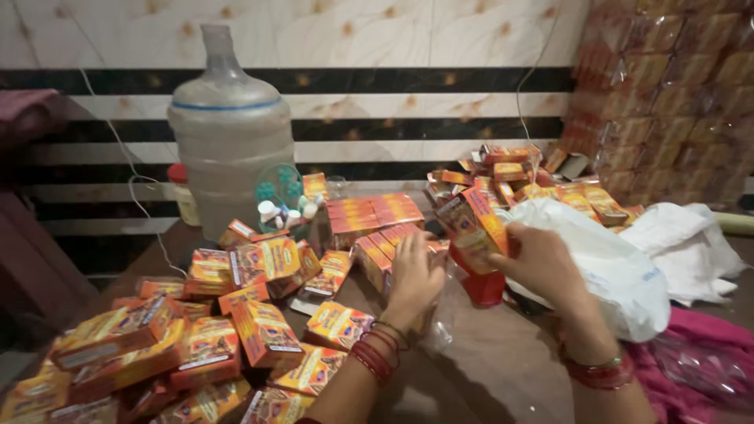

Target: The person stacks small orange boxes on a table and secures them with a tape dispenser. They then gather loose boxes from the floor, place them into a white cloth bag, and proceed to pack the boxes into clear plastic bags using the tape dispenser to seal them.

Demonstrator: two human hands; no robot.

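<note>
right hand (542, 263) gripping a small orange-and-yellow box (473, 224), tilted, lifted clear of the table (503, 369) near its middle. fingers wrap the box's right side; the lower end of the box sits just above a red item (484, 286), kind unclear, partly hidden by clear wrap.

left hand (414, 275) just left of the held box, fingers bent downward onto a row of boxes (377, 255) standing side by side on the table. whether it grips one or only presses on them, cannot tell. red bangles on both wrists.

held box lies between the two hands, nearer the right, slightly above the left hand's knuckles.

loose heap of boxes (204, 338) of the same kind covers the near left corner of the table, lying at all angles, some stacked. another stack of flat packs (377, 210) sits beyond the left hand toward the far edge. a further heap (518, 184) at the far right of the table.

white plastic bag (620, 275) just behind and right of the right hand, touching it or nearly so. pink cloth (691, 353) at the near right edge.

big clear water jug (228, 133) at the far left edge, small white bottles (283, 212) at its foot. wrapped bundles (667, 86) piled against the wall at far right.
</note>
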